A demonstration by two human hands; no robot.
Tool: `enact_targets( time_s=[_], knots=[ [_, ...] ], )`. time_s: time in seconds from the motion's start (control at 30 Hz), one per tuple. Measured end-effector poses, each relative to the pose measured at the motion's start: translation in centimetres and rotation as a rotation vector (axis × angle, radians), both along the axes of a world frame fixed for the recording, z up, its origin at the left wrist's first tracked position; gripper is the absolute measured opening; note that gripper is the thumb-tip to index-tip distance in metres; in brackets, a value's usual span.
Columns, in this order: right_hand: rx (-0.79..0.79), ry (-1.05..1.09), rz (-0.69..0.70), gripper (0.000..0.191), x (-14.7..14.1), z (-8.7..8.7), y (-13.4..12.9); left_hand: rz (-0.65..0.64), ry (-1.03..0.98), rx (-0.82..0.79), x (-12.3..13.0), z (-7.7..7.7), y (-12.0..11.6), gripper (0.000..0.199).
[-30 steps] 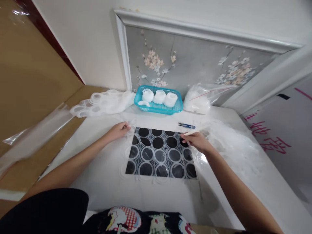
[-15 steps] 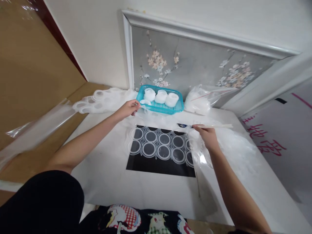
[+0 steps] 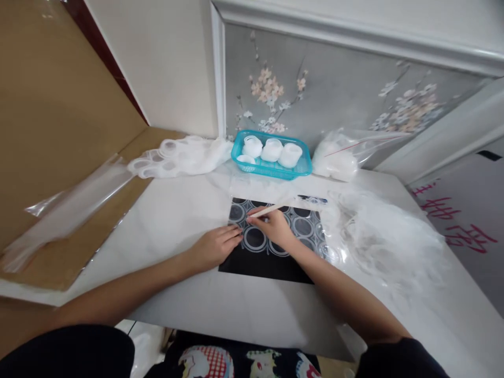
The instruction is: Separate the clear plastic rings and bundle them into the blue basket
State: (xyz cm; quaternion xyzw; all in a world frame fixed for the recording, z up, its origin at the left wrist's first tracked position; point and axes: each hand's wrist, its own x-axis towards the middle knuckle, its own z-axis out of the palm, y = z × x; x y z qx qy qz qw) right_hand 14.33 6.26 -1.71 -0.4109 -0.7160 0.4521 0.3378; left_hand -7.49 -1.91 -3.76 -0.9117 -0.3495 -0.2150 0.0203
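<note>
A black sheet (image 3: 255,266) printed or covered with rows of whitish rings lies on the white table. My right hand (image 3: 273,227) is over the sheet, its fingers closed round a slim pale stick-like tool (image 3: 270,209). Which kind of tool it is, I cannot make out; its working tip is hidden by the fingers. My left hand (image 3: 218,244) rests on the sheet's left part, fingers stretched out and holding nothing. Beyond both hands stands a blue plastic basket (image 3: 275,172) with several stacks of white rings (image 3: 271,150) in it.
Behind the sheet's right corner lies a small dark-and-white strip (image 3: 312,199). A heap of clear cut-out film (image 3: 389,241) spreads to the right. At the back are a filled zip bag (image 3: 336,157) and perforated white sheets (image 3: 177,157). Flat plastic bags (image 3: 74,205) lie on cardboard at left.
My left hand has come away from the basket's front edge down to the black sheet, its pinch opened. My right hand has moved left over the sheet, still holding the pale tool.
</note>
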Motion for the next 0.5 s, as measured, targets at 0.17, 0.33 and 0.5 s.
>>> enact_targets(
  time_s=[0.17, 0.33, 0.5],
  knots=[
    [0.024, 0.004, 0.049, 0.021, -3.3, -1.6, 0.4, -0.056, 0.100, 0.029, 0.1, -0.9, 0.1, 0.035],
    [0.052, -0.056, 0.002, 0.022, -2.9, -2.0, 0.1, -0.070, 0.087, 0.005, 0.1, -1.2, 0.1, 0.035],
    [0.137, -0.091, 0.009, 0.021, -2.9, -2.1, -0.3, -0.059, 0.093, 0.006, 0.2, -1.6, 0.1, 0.036]
  ],
)
